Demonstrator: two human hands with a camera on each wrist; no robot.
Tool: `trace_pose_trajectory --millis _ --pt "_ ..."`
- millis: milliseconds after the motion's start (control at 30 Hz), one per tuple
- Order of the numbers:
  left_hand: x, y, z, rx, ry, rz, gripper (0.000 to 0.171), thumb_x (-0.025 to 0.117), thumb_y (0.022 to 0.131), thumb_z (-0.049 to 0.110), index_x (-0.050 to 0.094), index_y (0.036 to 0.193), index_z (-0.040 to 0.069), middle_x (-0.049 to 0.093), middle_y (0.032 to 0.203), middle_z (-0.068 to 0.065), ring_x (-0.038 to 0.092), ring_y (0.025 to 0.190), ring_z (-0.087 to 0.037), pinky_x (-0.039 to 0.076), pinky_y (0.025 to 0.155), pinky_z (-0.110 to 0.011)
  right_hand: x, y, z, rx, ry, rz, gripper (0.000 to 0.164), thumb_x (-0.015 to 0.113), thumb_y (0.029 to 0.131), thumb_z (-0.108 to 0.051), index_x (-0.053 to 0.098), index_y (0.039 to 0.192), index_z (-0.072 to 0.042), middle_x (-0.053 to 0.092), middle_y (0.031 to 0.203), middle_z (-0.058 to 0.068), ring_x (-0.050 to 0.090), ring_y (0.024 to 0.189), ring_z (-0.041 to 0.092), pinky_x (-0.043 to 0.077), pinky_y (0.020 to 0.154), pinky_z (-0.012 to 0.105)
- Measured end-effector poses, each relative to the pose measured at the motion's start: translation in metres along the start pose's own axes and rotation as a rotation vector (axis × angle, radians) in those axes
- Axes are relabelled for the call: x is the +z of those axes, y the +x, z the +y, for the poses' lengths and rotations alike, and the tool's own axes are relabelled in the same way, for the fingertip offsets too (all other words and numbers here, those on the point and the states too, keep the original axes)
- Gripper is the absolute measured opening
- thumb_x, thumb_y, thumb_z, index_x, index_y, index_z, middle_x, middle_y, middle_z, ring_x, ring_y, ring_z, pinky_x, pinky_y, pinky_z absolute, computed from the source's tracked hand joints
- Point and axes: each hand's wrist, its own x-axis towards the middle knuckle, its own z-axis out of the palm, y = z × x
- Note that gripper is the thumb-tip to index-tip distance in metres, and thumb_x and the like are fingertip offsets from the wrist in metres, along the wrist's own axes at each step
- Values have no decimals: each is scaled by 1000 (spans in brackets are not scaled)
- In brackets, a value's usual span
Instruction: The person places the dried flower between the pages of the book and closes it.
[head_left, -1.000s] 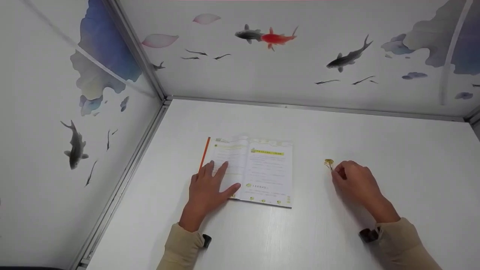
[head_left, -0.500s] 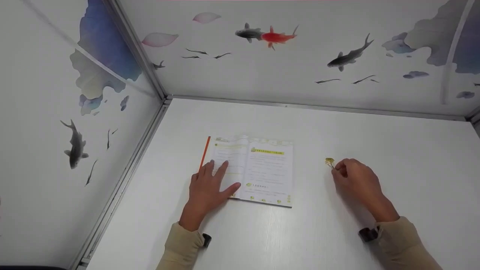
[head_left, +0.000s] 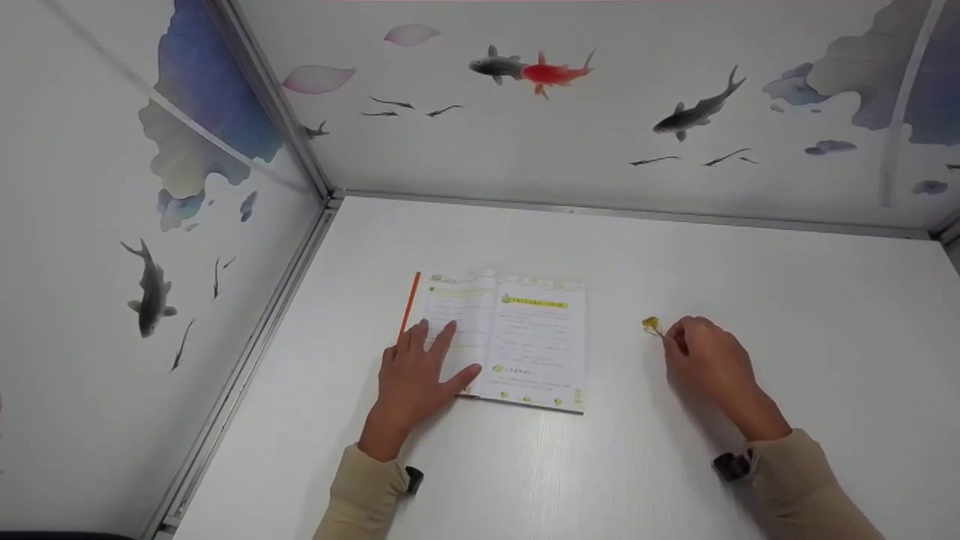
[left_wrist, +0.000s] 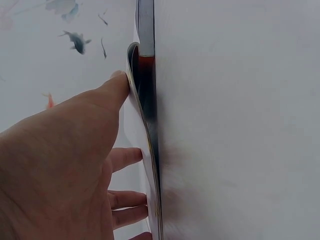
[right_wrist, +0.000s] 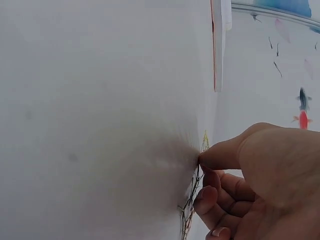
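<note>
An open book (head_left: 536, 345) with printed pages lies on the white table. My left hand (head_left: 416, 375) rests spread on its left page; in the left wrist view, the thumb and fingertips touch the page, and the book's edge (left_wrist: 150, 135) bulges up a little from the table. To the right of the book, my right hand (head_left: 709, 360) pinches a thin, gold openwork bookmark (head_left: 651, 325) between thumb and fingers. Its leaf-like top points toward the book. Seen edge-on in the right wrist view, the bookmark (right_wrist: 187, 215) stays close to the tabletop. Part of it is hidden by my fingers.
White panels printed with fish (head_left: 555, 75) close off the back and left of the table (head_left: 555, 472). A metal rail (head_left: 570, 212) runs along the back edge. Bare tabletop separates the book from my right hand.
The bookmark's top has tilted left, toward the book, and my right hand has shifted very slightly. My left hand and the book keep their places.
</note>
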Motion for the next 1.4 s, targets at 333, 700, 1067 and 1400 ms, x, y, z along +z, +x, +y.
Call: trace_pose_trajectory --millis 333,700,1067,1400 --pt "2 2 -1 -11 27 -9 84 45 90 78 37 156 28 38 158 -18 31 147 -35 35 107 -58 7 -2 5 -46 18 47 15 53 100 -14 60 98 -1 59 91 12 55 75 26 44 67 37" --pt "4 3 -1 -30 15 -34 86 43 89 80 33 158 30 33 161 -16 28 148 -34 33 110 -57 6 1 5 -151 25 178 12 58 96 -6 59 100 5 55 99 20 52 88 33 45 74 49" --pt "2 1 -1 -25 -16 -25 85 46 89 78 35 157 28 33 161 -17 27 149 -34 32 110 -58 9 7 -23 -167 78 163 12 60 98 -12 61 103 -1 59 96 14 53 78 26 42 66 36" --pt "5 2 0 -11 19 -2 84 43 90 78 36 157 28 35 159 -17 29 147 -34 34 107 -57 18 19 -61 -133 192 104 12 60 101 -17 59 106 -6 57 96 8 51 80 21 41 66 34"
